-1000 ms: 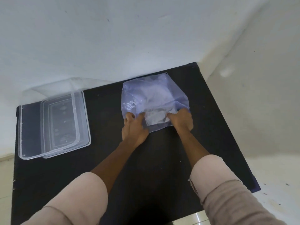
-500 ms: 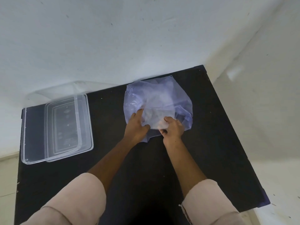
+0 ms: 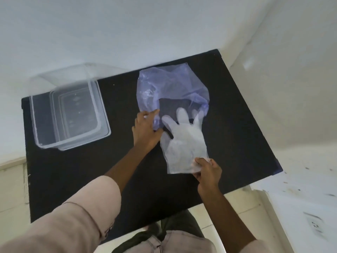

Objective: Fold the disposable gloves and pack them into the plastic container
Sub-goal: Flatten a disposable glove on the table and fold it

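A clear disposable glove lies flat on the black table, fingers pointing away from me and still partly under the mouth of a bluish plastic bag. My right hand pinches the glove's cuff at its near right corner. My left hand presses down on the bag's near left edge. The clear plastic container sits open at the table's far left, with nothing visible inside it.
A clear lid leans against the white wall behind the container. The table's right corner ends near a white ledge. My legs and the pale floor show below the table's near edge.
My right hand has drawn a glove out of the bag toward me, so that it lies stretched on the table. My left hand stayed on the bag's edge.
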`<act>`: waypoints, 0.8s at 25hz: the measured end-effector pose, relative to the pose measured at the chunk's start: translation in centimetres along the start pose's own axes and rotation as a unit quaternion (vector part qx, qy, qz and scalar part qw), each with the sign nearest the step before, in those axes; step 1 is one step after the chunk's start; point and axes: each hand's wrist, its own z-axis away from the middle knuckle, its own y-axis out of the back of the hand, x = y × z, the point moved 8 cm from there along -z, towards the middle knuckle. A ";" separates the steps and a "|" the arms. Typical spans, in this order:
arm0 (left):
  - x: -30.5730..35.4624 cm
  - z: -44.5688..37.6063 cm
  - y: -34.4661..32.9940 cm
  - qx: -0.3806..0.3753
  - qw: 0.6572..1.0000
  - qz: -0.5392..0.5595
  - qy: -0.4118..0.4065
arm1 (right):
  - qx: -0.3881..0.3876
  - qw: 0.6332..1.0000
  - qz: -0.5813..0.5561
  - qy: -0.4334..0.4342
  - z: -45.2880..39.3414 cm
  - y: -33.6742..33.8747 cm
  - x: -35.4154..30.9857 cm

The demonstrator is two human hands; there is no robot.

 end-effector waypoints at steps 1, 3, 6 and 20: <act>-1.2 2.4 0.1 0.014 0.999 0.033 0.002 | 0.007 1.000 0.002 -0.015 0.4 0.8 1.8; -4.7 7.5 -0.6 -0.003 0.994 0.099 0.054 | 0.012 0.999 0.021 -0.037 1.5 1.6 5.1; -10.0 14.8 -1.9 -0.061 0.965 0.182 0.181 | -0.004 0.998 0.050 -0.037 3.7 1.4 8.7; -18.5 25.9 -2.7 -0.088 0.830 0.369 0.408 | -0.052 0.925 0.326 0.186 9.5 -1.9 12.0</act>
